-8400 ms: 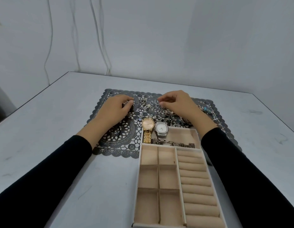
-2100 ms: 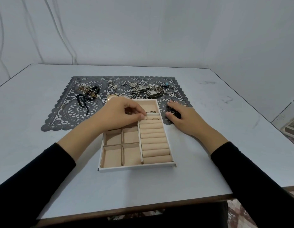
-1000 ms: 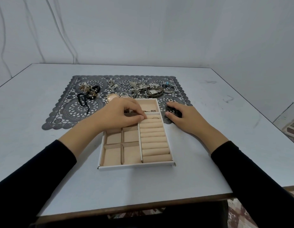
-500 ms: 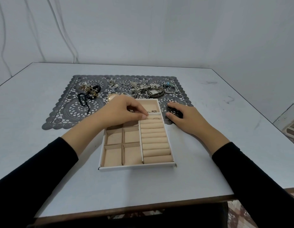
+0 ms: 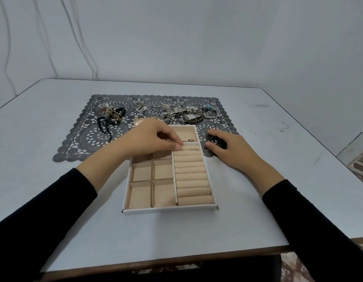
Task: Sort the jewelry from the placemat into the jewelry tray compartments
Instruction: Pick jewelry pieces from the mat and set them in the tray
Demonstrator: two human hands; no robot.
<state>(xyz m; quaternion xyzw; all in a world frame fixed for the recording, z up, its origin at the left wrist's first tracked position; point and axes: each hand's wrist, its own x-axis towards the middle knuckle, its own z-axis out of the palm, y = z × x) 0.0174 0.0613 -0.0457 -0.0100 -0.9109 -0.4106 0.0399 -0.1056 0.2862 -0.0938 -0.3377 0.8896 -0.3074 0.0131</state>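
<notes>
The jewelry tray (image 5: 168,210), white outside and beige inside, stands in the middle of the table, its far end on the dark lace placemat (image 5: 85,137). My left hand (image 5: 152,137) reaches over the tray's far left. Its thumb and forefinger pinch a small ring (image 5: 181,148) at the top slot of the ring rolls. A second ring (image 5: 193,149) sits in that slot. A short chain piece (image 5: 188,140) lies in the top compartment. My right hand (image 5: 225,148) rests beside the tray's right wall, fingers arched on the placemat, holding nothing that I can see.
A jewelry pile (image 5: 174,112) with a silver watch (image 5: 189,117) and a bangle (image 5: 211,114) lies along the placemat's far edge. Black cords and bracelets (image 5: 111,117) lie at its left. A gold watch (image 5: 139,122) peeks out behind my left hand. The table's front edge is near.
Since 8.4 s ago both hands left the jewelry pile; the tray now shows in full and two rings sit in its top slot. In the last second the hands barely moved.
</notes>
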